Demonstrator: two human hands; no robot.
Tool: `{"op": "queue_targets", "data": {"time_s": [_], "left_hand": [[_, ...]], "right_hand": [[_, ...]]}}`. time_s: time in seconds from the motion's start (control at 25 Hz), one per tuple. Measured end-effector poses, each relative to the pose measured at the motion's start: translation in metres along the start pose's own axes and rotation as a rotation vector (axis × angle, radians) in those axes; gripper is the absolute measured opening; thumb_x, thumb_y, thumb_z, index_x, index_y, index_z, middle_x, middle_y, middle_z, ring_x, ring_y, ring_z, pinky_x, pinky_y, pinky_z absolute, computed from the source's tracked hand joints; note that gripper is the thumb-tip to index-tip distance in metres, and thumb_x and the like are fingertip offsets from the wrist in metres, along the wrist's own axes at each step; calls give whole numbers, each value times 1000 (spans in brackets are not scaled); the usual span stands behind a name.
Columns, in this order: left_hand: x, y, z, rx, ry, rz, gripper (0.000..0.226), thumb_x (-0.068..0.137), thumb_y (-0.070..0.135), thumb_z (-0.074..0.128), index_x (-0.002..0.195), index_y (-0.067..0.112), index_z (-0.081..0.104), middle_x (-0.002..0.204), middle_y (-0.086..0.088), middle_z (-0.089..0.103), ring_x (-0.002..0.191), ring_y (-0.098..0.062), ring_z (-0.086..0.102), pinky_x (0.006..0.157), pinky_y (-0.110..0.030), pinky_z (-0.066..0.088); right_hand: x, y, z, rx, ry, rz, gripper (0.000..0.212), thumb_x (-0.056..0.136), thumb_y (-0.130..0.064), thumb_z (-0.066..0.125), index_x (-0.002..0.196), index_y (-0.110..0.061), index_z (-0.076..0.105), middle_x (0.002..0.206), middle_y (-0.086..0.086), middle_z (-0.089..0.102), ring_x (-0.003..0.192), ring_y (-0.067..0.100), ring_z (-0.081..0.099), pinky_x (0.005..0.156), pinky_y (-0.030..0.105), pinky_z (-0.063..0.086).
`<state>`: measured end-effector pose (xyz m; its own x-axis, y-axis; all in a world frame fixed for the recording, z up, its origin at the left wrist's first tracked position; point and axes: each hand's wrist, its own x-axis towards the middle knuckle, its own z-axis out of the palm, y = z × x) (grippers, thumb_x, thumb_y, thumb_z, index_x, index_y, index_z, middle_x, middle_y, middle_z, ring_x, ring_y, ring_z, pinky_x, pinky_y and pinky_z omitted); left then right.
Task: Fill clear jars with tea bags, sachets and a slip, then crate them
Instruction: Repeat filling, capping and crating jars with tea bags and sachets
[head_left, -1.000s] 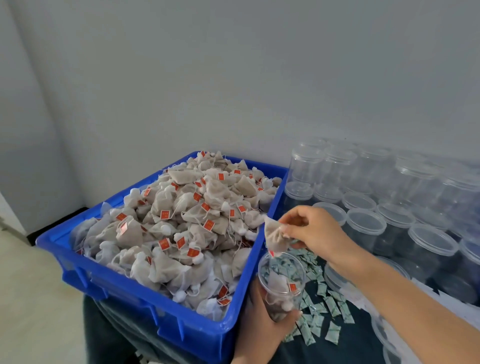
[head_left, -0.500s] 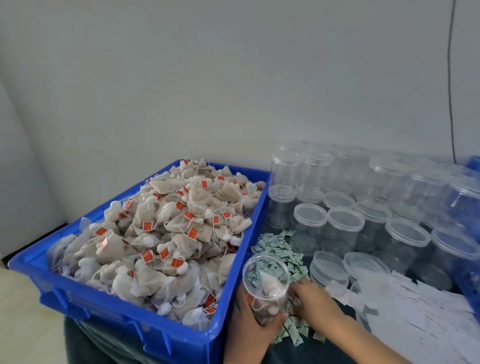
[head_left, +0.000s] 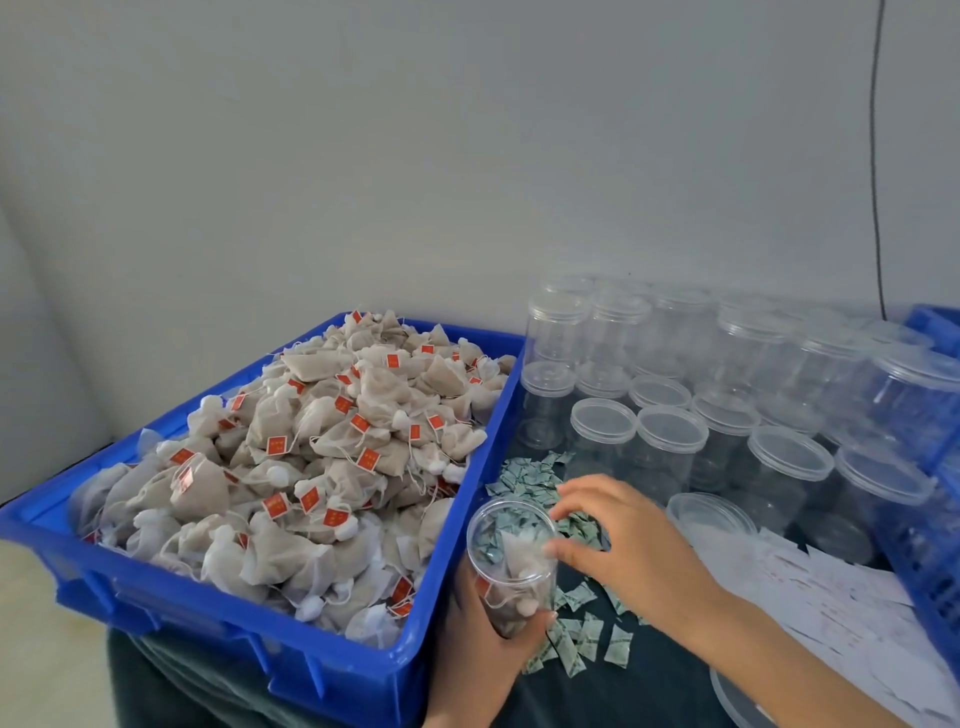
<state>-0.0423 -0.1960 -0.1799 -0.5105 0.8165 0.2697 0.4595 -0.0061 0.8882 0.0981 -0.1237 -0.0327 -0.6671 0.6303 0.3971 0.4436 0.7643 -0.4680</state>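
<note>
Fingers of the left hand (head_left: 480, 631) curl round the lower part of an open clear jar (head_left: 511, 564), held upright just beside the blue tub (head_left: 270, 631) of tea bags (head_left: 311, 457); a few tea bags already sit inside the jar. The right hand (head_left: 631, 545) hovers with fingers spread and loosely bent over the scattered green-and-white sachets (head_left: 576, 623), its thumb tip by the jar's rim, gripping nothing visible. Beyond those fingers stand lidded empty jars (head_left: 670, 441); white slips (head_left: 810, 592) lie to their right. Printing on the red tea-bag tags, sachets and slips is too small to read.
</note>
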Motion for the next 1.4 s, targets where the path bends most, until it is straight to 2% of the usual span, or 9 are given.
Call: {"op": "queue_targets", "data": {"time_s": [0.16,0.28,0.4,0.48,0.6,0.76,0.96,1.24,1.4], "left_hand": [[0,11,-6,-75,21,-90,103,55,43,89,140,36,32,121,29,48,111,15,48,89,-4,37],[3,30,-7,-56,-19,-162,97,47,47,91,130,35,44,116,21,59,102,5,57,88,-19,46],[-7,68,11,-39,-146,-74,87,38,65,82,114,44,44,100,24,59,89,17,54,69,-7,43],[-24,88,37,-75,-272,-49,80,36,65,81,106,45,46,92,23,62,87,18,55,67,-4,45],[-52,104,72,-97,-377,-30,79,37,64,81,105,62,40,97,39,57,84,20,56,65,-2,44],[-70,87,91,-64,-327,-80,94,34,68,80,115,61,33,106,39,53,97,25,49,81,-9,39],[-75,76,92,21,-280,-89,102,31,69,81,108,82,15,112,55,40,101,38,32,81,-6,32],[-75,68,94,33,-279,-60,105,31,74,79,110,84,10,120,57,31,108,36,31,77,3,32],[-76,67,94,22,-271,-42,102,33,74,79,110,83,12,116,56,37,108,35,32,77,9,29]], "right_hand": [[-40,33,-37,-132,-12,111,10,89,-46,52,96,-45,58,112,-42,38,105,-24,36,83,1,28],[-89,85,-73,-173,-20,371,18,90,-23,60,85,-39,58,104,-24,54,98,-3,54,80,15,37],[-135,133,-97,-219,5,669,20,90,-14,60,84,-33,60,104,-6,62,97,13,59,80,24,42],[-157,153,-98,-310,-86,781,15,93,-18,54,102,-28,60,120,-2,57,107,14,55,83,24,41],[-183,167,-82,-359,-212,841,45,98,-23,43,142,-21,38,148,-2,33,131,14,38,100,22,33],[-199,168,-62,-430,-263,748,53,100,-38,37,150,-24,23,157,-4,19,142,12,21,111,24,23],[-202,172,-48,-580,-90,619,39,99,-36,39,136,-26,45,127,-12,49,119,7,42,92,21,38],[-189,163,-51,-469,4,593,3,96,-31,50,93,-31,52,110,-16,46,112,4,43,84,14,33],[-167,125,-78,-271,210,573,11,84,-27,69,76,-27,61,87,-17,59,92,5,56,77,18,41]]}}
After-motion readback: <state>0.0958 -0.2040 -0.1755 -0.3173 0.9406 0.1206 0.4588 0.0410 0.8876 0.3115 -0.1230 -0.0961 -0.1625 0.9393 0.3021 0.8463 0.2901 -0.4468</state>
